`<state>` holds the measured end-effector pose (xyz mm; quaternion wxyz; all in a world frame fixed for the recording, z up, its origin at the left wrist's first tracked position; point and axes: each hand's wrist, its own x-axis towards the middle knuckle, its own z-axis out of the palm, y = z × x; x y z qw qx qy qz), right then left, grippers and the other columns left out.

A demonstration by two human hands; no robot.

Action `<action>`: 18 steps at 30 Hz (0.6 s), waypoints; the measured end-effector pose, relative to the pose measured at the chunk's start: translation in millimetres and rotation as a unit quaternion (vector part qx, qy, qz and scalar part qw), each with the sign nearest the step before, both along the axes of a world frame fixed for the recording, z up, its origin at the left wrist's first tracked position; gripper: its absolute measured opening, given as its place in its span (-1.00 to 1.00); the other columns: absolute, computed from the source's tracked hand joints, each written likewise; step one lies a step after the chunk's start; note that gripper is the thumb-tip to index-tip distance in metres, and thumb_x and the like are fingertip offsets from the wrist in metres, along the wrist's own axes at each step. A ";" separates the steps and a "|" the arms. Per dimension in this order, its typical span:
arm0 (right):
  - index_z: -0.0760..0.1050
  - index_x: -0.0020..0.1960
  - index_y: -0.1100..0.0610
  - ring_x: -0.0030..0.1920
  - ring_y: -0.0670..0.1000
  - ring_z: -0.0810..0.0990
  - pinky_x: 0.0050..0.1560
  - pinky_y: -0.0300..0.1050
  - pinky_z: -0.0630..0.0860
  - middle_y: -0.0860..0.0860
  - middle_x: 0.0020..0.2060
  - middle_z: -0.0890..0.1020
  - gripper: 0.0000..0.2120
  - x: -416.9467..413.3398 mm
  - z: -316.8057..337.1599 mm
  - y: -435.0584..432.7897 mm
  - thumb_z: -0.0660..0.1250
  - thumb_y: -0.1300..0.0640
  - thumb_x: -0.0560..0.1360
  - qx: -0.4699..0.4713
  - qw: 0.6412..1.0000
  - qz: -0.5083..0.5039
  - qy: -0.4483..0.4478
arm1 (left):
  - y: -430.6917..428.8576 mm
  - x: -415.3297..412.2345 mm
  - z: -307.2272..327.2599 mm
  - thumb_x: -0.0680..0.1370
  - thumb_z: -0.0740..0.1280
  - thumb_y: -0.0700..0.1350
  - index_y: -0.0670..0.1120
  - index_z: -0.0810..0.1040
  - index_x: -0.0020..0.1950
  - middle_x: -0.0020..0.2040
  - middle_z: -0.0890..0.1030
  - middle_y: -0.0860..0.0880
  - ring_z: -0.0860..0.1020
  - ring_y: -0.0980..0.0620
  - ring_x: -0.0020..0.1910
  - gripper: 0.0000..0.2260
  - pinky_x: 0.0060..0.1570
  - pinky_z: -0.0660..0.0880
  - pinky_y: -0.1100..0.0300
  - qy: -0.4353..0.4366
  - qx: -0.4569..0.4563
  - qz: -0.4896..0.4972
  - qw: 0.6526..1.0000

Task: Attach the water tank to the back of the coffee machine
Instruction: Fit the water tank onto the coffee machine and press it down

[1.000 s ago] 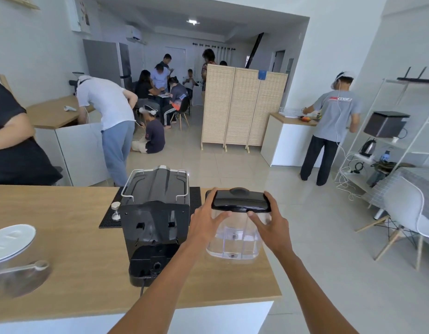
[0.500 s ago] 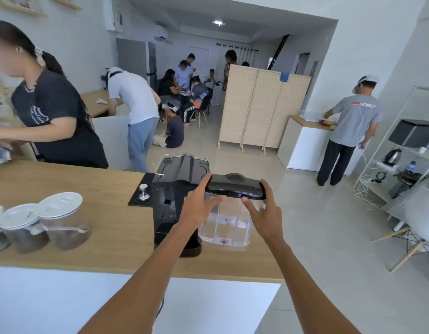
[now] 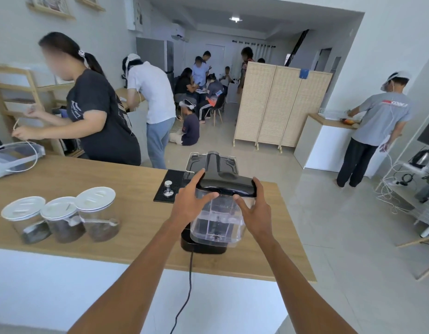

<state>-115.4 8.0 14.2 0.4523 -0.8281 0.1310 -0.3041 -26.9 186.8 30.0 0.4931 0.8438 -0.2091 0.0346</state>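
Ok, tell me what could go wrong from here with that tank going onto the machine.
1. The water tank hides the back of the coffee machine from view, so it could seat crooked.
2. The left hand and right hand grip only its upper sides; it might slip.
3. The power cord hangs off the counter edge near the forearms and could snag.

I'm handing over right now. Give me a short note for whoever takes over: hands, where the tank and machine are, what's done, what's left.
Left hand: gripping the water tank on its left side, thumb on the clear wall.
Right hand: gripping the tank's right side.
Tank: lid on, held at the back of the coffee machine, above its black base on the wooden counter.
Done: tank brought to the machine's back.
Left: whether it is seated cannot be told; press down until locked, then release.
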 end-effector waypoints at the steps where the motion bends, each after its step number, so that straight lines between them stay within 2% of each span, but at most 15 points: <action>1: 0.18 0.61 0.06 0.37 0.07 0.55 0.25 -0.26 0.41 -0.01 0.39 0.56 -0.24 3.6 -0.9 5.1 0.44 -0.06 0.53 0.004 1.000 0.001 -0.001 | 4.8 3.4 -1.2 0.40 0.39 0.33 0.19 0.19 0.56 -0.17 0.62 -0.03 0.43 0.15 -0.44 -0.21 -0.24 0.44 0.17 0.001 0.000 0.001 1.000; 3: 0.18 0.61 0.06 0.36 0.07 0.55 0.24 -0.26 0.42 -0.03 0.38 0.56 -0.23 10.1 -3.7 14.6 0.43 -0.10 0.52 0.002 1.000 0.005 -0.009 | 12.2 8.1 -2.7 0.37 0.37 0.35 0.16 0.20 0.57 -0.12 0.62 0.02 0.39 0.15 -0.47 -0.18 -0.26 0.45 0.17 -0.003 -0.001 0.004 1.000; 5: 0.16 0.62 0.04 0.40 0.09 0.53 0.31 -0.14 0.45 0.00 0.44 0.53 -0.17 16.0 -7.0 19.7 0.38 -0.23 0.48 0.000 1.000 0.004 -0.012 | 17.2 10.7 -1.0 0.37 0.39 0.32 0.12 0.21 0.57 -0.05 0.65 -0.06 0.46 0.12 -0.44 -0.17 -0.22 0.50 0.07 0.001 -0.007 0.001 1.000; 6: 0.15 0.62 0.04 0.41 0.09 0.52 0.34 -0.09 0.46 0.02 0.45 0.52 -0.14 18.5 -8.8 21.1 0.36 -0.27 0.46 0.001 1.000 0.004 -0.010 | 18.9 12.4 -1.2 0.38 0.42 0.29 0.11 0.22 0.57 0.03 0.67 -0.15 0.58 0.00 -0.32 -0.18 -0.13 0.53 -0.01 0.005 -0.011 -0.002 1.000; 7: 0.14 0.62 0.03 0.42 0.10 0.52 0.36 -0.05 0.47 0.02 0.46 0.51 -0.13 20.8 -10.8 22.1 0.34 -0.30 0.45 0.001 1.000 0.005 -0.009 | 20.6 14.1 -1.6 0.39 0.44 0.26 0.11 0.22 0.57 0.14 0.65 -0.20 0.63 -0.18 -0.10 -0.19 -0.01 0.54 -0.09 0.006 -0.017 -0.005 1.000; 8: 0.13 0.63 0.02 0.43 0.11 0.51 0.38 0.00 0.47 0.02 0.47 0.50 -0.11 22.4 -11.5 23.5 0.34 -0.32 0.44 0.002 1.000 0.004 -0.007 | 22.1 15.4 -1.3 0.39 0.45 0.25 0.11 0.23 0.57 0.23 0.62 -0.20 0.57 -0.31 0.10 -0.19 0.09 0.52 -0.14 0.007 -0.025 -0.008 1.000; 10: 0.12 0.63 0.01 0.46 0.13 0.48 0.41 0.10 0.45 0.03 0.50 0.47 -0.10 26.2 -11.8 26.4 0.34 -0.35 0.44 0.004 1.000 0.000 -0.003 | 24.1 17.8 0.6 0.39 0.47 0.22 0.10 0.25 0.56 0.30 0.57 -0.25 0.46 -0.37 0.25 -0.20 0.17 0.48 -0.17 0.013 -0.034 -0.009 0.999; 12: 0.13 0.63 0.02 0.46 0.13 0.47 0.42 0.10 0.44 0.04 0.50 0.47 -0.13 29.1 -11.1 28.5 0.38 -0.29 0.47 0.008 1.000 -0.001 -0.002 | 25.6 17.9 3.2 0.41 0.49 0.14 0.06 0.29 0.55 0.29 0.50 -0.36 0.43 -0.38 0.28 -0.24 0.21 0.43 -0.20 0.015 -0.041 -0.005 0.999; 15: 0.14 0.62 0.04 0.43 0.09 0.50 0.37 -0.07 0.45 0.01 0.48 0.49 -0.20 34.9 -9.8 29.2 0.42 -0.14 0.52 0.002 1.000 -0.001 -0.003 | 26.7 19.5 5.1 0.40 0.51 0.11 0.05 0.31 0.54 0.28 0.48 -0.38 0.42 -0.39 0.28 -0.25 0.22 0.42 -0.20 0.017 -0.049 0.002 0.999; 18: 0.15 0.61 0.02 0.27 0.09 0.60 0.26 -0.13 0.49 0.00 0.45 0.52 -0.20 39.2 -10.7 27.6 0.41 -0.18 0.51 -0.005 1.000 -0.001 -0.004 | 24.2 22.5 4.0 0.40 0.52 0.10 0.03 0.34 0.53 0.26 0.47 -0.40 0.42 -0.39 0.26 -0.26 0.21 0.42 -0.20 0.022 -0.057 0.004 0.998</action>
